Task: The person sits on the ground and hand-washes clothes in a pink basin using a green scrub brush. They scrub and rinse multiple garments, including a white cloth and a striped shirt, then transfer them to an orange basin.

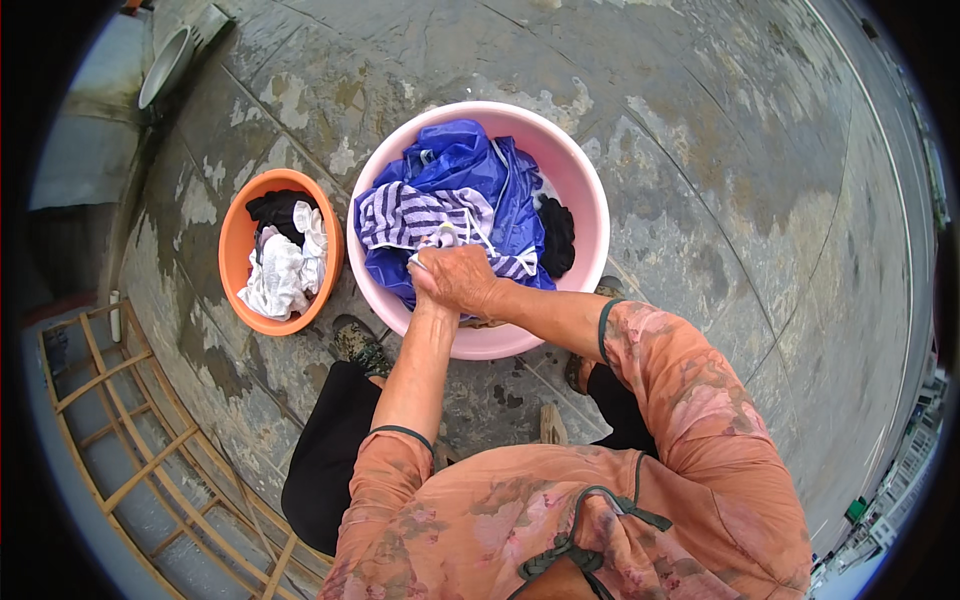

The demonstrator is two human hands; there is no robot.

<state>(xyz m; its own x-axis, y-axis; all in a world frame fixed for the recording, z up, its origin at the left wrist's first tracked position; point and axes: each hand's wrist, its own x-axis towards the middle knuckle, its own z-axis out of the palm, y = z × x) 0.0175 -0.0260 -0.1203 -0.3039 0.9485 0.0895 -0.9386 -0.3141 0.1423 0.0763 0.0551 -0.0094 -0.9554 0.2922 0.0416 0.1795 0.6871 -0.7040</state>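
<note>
A pink plastic basin (pixel 592 187) stands on the ground between my feet. Inside it lies a purple-and-dark striped cloth (pixel 405 214), over a shiny blue garment (pixel 454 154) with white piping. My right hand (pixel 459 277) grips a bunched part of the striped cloth at the near side of the basin. Tucked close against it, my left hand (pixel 424 283) is largely hidden, and it also closes on the bunched cloth. A black cloth (pixel 556 236) lies at the basin's right side, with some suds near it.
To the left stands an orange basin (pixel 226 247) holding white cloths (pixel 277 274) and a black one. A wooden lattice frame (pixel 150 457) lies at lower left. A pale basin (pixel 166 67) leans at upper left. The concrete ground (pixel 720 225) has wet patches.
</note>
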